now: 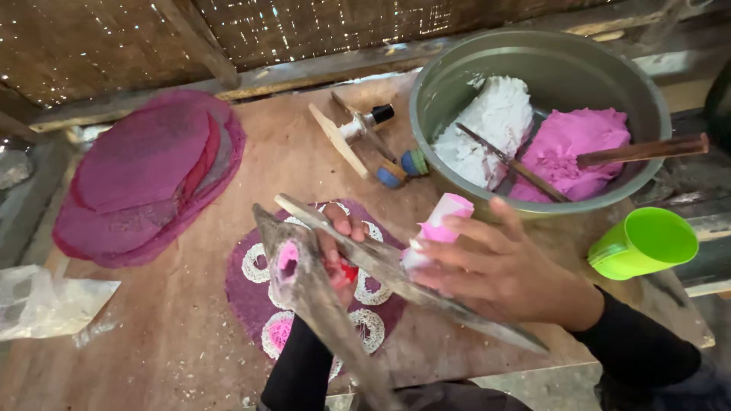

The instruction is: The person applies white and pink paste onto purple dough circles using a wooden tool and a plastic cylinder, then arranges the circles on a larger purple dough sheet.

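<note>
My left hand (340, 255) grips a pair of long grey wooden paddles (320, 301) held like tongs, with pink paste smeared on one. My right hand (487, 262) presses a lump of pink and white dough (442, 224) against the upper paddle (426, 293). Below them on the wooden table (175, 335) lies a round purple sheet (247, 293) decorated with white and pink lacy rings.
A grey metal basin (601, 76) at the back right holds white dough (491, 125), pink dough (567, 148) and two sticks. A green cup (647, 243) stands at the right. A stack of purple round sheets (145, 175) lies at the left; small wooden tools (365, 141) lie behind.
</note>
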